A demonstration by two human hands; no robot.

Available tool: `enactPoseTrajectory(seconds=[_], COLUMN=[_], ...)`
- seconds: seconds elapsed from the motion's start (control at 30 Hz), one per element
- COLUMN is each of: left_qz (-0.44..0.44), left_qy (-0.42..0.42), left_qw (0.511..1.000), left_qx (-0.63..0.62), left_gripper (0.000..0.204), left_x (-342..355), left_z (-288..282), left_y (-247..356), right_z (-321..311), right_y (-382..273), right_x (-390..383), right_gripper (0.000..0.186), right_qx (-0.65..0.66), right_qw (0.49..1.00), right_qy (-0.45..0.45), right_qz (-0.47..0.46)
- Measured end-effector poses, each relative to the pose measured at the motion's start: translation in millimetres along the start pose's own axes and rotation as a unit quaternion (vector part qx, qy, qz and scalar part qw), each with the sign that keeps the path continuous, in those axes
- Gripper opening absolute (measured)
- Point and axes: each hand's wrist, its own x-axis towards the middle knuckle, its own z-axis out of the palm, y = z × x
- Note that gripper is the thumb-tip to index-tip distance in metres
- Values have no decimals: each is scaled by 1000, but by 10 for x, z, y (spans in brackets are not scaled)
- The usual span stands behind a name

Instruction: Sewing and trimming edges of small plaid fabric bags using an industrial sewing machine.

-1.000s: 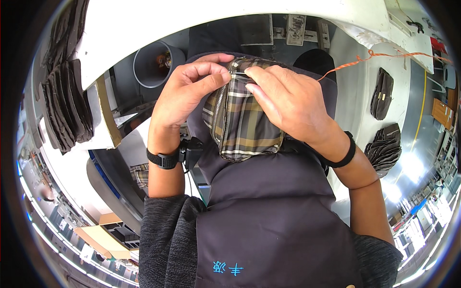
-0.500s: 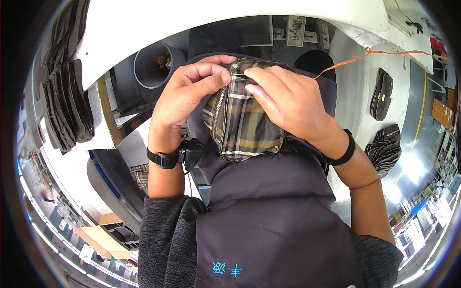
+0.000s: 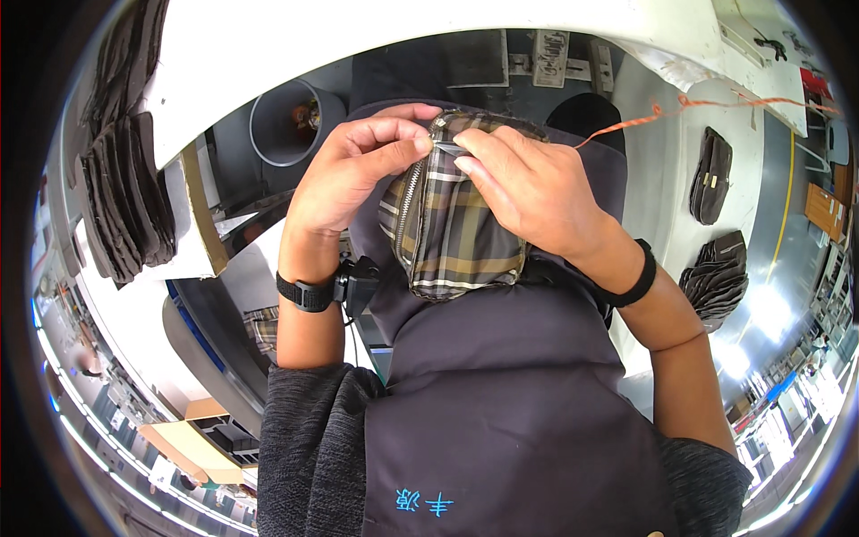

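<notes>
Plaid pouch (image 3: 470, 224) sits on the person's lap, on the dark apron (image 3: 510, 430), below the curved front edge of the white bench (image 3: 376, 27). Silver-toothed zipper (image 3: 407, 210) runs down the pouch's left side.

Left hand (image 3: 365, 161): thumb and index finger pinch the pouch at its upper left corner, by the top of the zipper. Right hand (image 3: 537, 183): fingers curled over the pouch's upper right, closed on a slim grey piece (image 3: 447, 146) that pokes out toward the left fingertips. Most of it is hidden, can't tell what it is. Orange cord (image 3: 684, 103) runs from behind the right hand out to the right; its near end is hidden.

Black band on each wrist; the left one (image 3: 309, 295) has a black box-like device (image 3: 360, 285) beside it.

Around: grey round bin (image 3: 284, 123) under the bench, left of the pouch. Stack of dark fabric pieces (image 3: 125, 206) far left. Two more dark piles on the right, one flat (image 3: 712, 174), one fanned (image 3: 716, 277). Open cardboard box (image 3: 188, 447) lower left.
</notes>
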Motion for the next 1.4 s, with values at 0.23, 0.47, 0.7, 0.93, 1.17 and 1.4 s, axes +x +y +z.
enactPoseTrajectory(seconds=[0.23, 0.47, 0.7, 0.93, 1.17, 1.4], left_qz=[-10, -2, 70, 237, 260, -56], left_qy=[9, 7, 12, 127, 166, -26], left_qw=[1000, 1000, 994, 909, 815, 996], left_qx=[1, -11, 86, 319, 491, 67], left_gripper=[17, 16, 14, 18, 12, 23], left_x=[-29, -41, -68, -82, -90, -16], left_z=[-21, -56, 63, 395, 413, -38], left_y=[2, -46, -21, 208, 300, 367], right_z=[15, -12, -82, -127, -169, -176], right_y=[-21, 5, 98, 50, -50, -69], right_x=[34, 72, 149, 195, 232, 258], right_gripper=[26, 29, 23, 20, 21, 20], right_qx=[58, 67, 203, 182, 147, 240], right_qw=[997, 993, 950, 949, 961, 935], right_qy=[24, 45, -2, -48, -58, -71], right_qz=[44, 90, 238, 253, 226, 251])
